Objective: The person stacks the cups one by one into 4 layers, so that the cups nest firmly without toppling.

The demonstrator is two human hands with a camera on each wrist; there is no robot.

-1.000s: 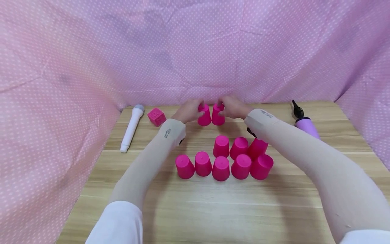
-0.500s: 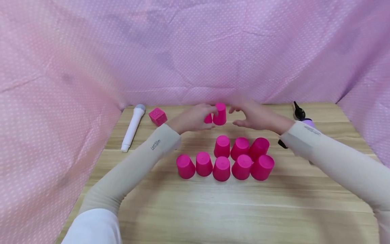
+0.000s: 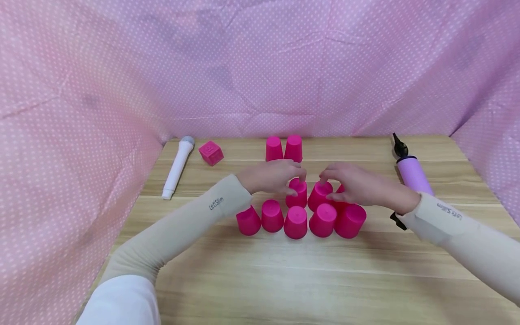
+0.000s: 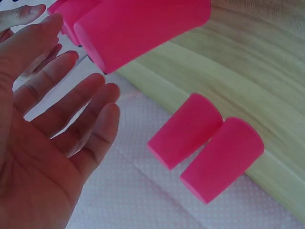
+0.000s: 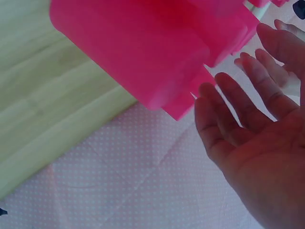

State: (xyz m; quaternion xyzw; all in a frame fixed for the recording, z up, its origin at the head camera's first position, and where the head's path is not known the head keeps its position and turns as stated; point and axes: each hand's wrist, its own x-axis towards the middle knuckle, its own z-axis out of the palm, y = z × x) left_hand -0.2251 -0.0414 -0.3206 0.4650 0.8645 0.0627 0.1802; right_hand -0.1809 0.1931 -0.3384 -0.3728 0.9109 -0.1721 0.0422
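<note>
Pink cups, all upside down, sit in a cluster on the wooden table. Front row: five cups side by side. Behind it: a shorter row, three as far as can be seen, the rightmost mostly hidden by the right hand. Well behind the cluster, a pair of cups stands touching, close to the cloth backdrop.

Left hand: over the left cup of the back row, fingertips on or just above its top. Wrist view shows the fingers spread and relaxed, nothing gripped.

Right hand: over the middle cup of the back row, fingers loosely extended, touching or nearly touching its top; contact cannot be settled from the head view. Wrist view shows an open palm, nothing held.

Step in hand, by judgement: both hands reach onto the back-row cups, one each, grasp not yet made. Next move would call for closing the fingers round each cup's wall and lifting straight up, since neighbours press close on every side.

In the way: front row just before the hands; a low wrist could knock it. Right-hand cups crowd each other.

Around the cluster: white toy microphone far left, pink cube behind-left, purple hand pump right, near the right wrist.
</note>
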